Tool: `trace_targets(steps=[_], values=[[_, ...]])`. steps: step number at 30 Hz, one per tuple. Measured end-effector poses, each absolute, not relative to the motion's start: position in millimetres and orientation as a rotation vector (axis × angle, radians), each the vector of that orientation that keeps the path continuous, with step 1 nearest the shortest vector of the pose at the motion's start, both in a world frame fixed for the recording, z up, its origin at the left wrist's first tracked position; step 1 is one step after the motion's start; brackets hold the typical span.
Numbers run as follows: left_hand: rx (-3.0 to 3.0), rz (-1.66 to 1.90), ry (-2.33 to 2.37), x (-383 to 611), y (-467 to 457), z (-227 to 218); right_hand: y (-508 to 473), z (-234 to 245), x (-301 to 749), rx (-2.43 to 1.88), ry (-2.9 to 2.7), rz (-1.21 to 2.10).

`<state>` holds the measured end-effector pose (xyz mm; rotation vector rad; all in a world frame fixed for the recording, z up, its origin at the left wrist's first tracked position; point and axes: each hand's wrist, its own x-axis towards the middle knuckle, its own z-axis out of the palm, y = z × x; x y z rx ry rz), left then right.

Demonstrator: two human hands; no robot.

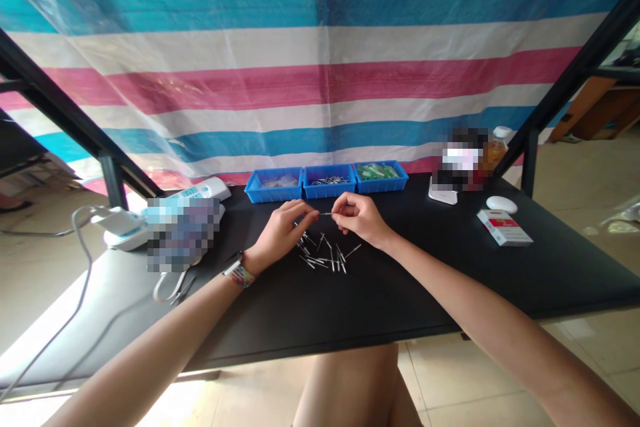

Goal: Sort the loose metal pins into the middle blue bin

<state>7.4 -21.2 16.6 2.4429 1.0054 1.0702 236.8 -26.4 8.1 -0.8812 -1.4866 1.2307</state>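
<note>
My left hand (283,229) and my right hand (361,217) meet above the black table (400,293), fingertips pinched. Between them they hold a thin metal pin (326,214), each hand gripping one end. Just below the hands lies a loose heap of several similar small metal pins (324,255) on the tabletop. A woven band sits on my left wrist (241,273).
Three blue bins (327,182) stand in a row at the table's back, before a striped tarp. A white device with a cable (125,227) and scissors (176,288) lie at left. A white and red box (504,227) and a white oval object (501,204) lie at right.
</note>
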Motion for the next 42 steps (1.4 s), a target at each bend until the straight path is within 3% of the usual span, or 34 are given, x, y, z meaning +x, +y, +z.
trace_targets(steps=[10,16,24,42], values=[[2.387,1.056,1.064,6,-24,20,12,11,255,-1.091,-1.357,0.817],[2.424,1.025,1.059,5,-23,20,14,-1,265,-1.15,-1.639,0.632],[2.274,1.073,1.127,6,-27,19,-26,-1,235,-0.822,-2.233,0.644],[2.327,1.026,1.126,8,-28,21,-25,-4,239,-1.077,-2.197,0.502]])
